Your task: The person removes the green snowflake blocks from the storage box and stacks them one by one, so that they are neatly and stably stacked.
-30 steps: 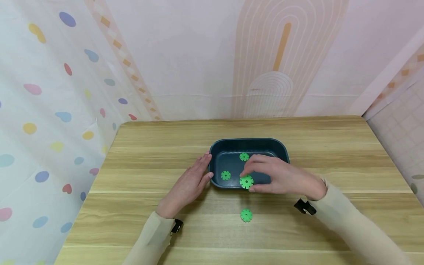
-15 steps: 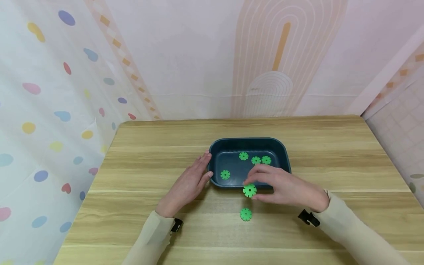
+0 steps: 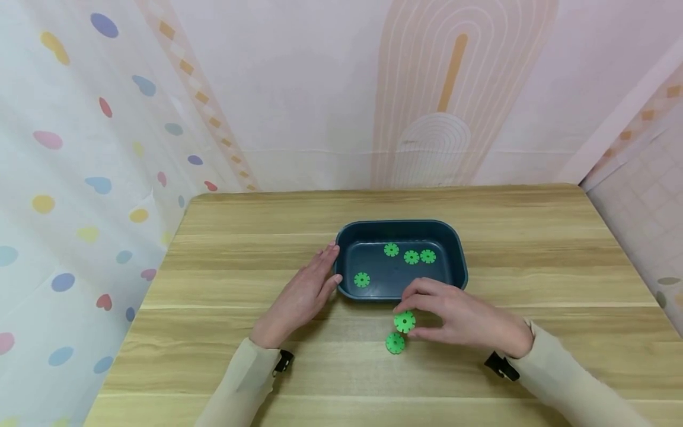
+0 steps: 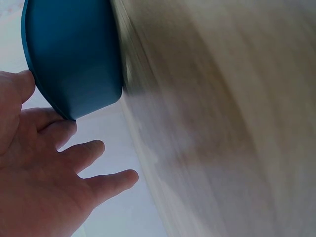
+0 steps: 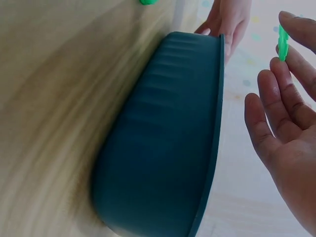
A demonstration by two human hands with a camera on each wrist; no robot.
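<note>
Inside one bin (image 3: 395, 231), four green discs (image 3: 411, 257)

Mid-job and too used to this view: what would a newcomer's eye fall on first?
Probably the bright green notched disc pinched in the right hand's grip, on the near side of the dark blue tray. Close by is a similar loose disc, lying on the wooden table. Then the tray itself, mid-table, with four more green discs scattered inside.

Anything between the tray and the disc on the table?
Head view: the green disc pinched in the right hand shows between them, held above the wooden table.
</note>
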